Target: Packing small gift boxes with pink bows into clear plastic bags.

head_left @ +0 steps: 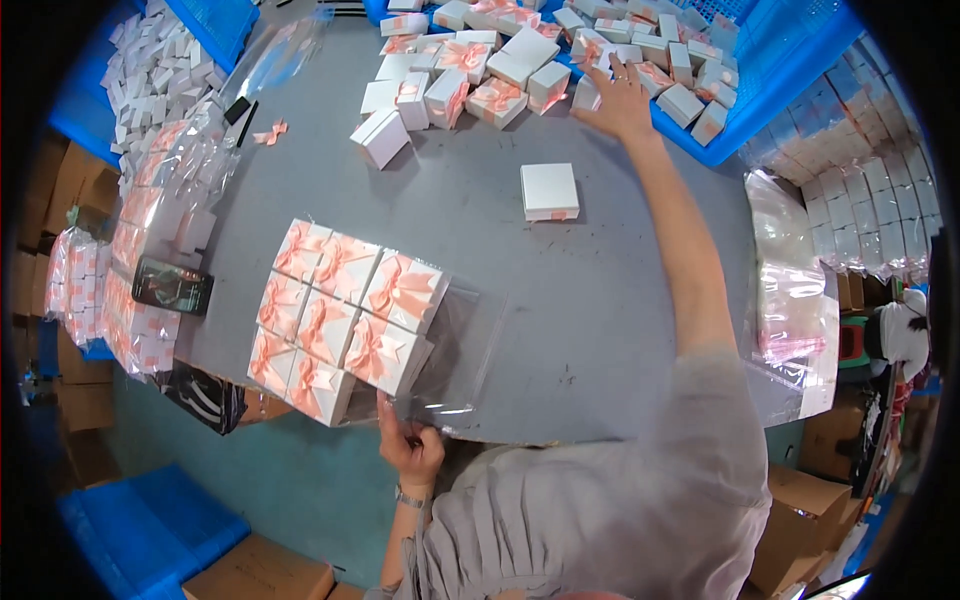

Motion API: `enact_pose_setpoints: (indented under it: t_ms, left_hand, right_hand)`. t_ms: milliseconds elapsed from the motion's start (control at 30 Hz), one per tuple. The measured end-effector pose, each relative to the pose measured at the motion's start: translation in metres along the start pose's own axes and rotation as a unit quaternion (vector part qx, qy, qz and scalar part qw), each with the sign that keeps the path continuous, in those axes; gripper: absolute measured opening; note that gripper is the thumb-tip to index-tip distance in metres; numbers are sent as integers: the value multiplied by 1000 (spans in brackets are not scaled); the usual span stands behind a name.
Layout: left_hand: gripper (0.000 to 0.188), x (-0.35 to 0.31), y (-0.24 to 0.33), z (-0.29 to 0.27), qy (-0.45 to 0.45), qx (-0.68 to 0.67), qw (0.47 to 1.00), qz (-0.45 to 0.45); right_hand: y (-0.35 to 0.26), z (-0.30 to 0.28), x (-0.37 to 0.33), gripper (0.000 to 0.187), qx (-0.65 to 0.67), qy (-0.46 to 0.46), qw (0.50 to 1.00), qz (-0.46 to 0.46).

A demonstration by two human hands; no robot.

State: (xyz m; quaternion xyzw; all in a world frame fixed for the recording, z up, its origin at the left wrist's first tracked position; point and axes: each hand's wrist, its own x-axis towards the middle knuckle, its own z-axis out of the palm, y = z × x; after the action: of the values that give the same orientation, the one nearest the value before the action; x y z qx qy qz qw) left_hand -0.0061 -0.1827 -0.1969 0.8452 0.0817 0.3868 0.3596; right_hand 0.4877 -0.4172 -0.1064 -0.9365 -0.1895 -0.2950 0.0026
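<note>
My left hand (408, 440) pinches the open edge of a clear plastic bag (455, 350) at the near edge of the grey table (600, 330). Inside the bag lies a block of several white gift boxes with pink ribbon bows (345, 315), packed side by side. My right hand (622, 98) reaches far across the table, fingers spread, resting on a small white box at the edge of a heap of loose bowed boxes (470, 75). One white box (549, 190) lies alone, bow side down, mid-table.
A blue crate (770, 90) with more white boxes sits at the far right. Bagged box packs (140, 270) and a dark phone (172, 286) line the left edge. Clear bags (795, 300) hang at the right. Cardboard cartons and a blue bin stand on the floor.
</note>
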Motion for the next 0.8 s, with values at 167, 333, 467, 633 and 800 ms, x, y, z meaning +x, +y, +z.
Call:
enact_pose_setpoints:
  t_ms: [167,333,467,633,800]
  left_hand:
    - [75,-2,3,1,10,4,1000,-19]
    - [74,-9,-3,-2,1,-2,999,-38]
    - [74,-4,3,-4,-13,-38,997,-72]
    - [75,1,16,-11,-40,-50,994,-87]
    - [77,6,42,-25,-56,-48,990,-117]
  right_hand:
    - [35,27,11,62,183,-119,972,92]
    - [1,-45,-37,63,-40,-239,945,-221]
    - [7,-60,-80,56,112,-258,926,-251]
    - [16,-53,-97,65,208,-244,945,69]
    - [8,-61,-90,60,150,-257,951,81]
